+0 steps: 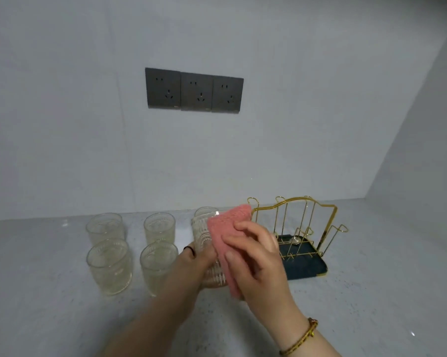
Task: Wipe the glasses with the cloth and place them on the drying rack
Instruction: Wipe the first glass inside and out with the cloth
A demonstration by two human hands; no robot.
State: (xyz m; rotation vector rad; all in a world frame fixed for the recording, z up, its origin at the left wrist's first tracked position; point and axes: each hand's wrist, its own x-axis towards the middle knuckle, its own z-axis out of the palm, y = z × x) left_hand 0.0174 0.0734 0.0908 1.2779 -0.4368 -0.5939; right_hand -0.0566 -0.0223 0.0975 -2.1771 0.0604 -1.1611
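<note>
Ribbed clear glass: the held glass [204, 243] is up off the bench [371, 305], just left of the drying rack [294, 228], tilted, mid-wipe.

Risks:
- The ribbed wall is probably slick if wet, so a hard rub from the pink cloth [225, 235] could twist it out of the one supporting hand and drop it on the bench.
- It hangs near the rack's gold wires, so a wide stroke could knock glass against wire.
- The four glasses [109, 266] stand further left of the rack, near the left forearm, and a careless elbow could tip the closest ones.

Left hand [199, 261]: fingers curled round the lower part of the held glass, carrying it.

Right hand [255, 256]: bent fingers and thumb clamp the cloth against the glass's rack-side wall, with the cloth reaching up past the rim.

No glass is seen on the rack's pegs. A rim shows just behind the held glass; cannot tell if it is another glass.
</note>
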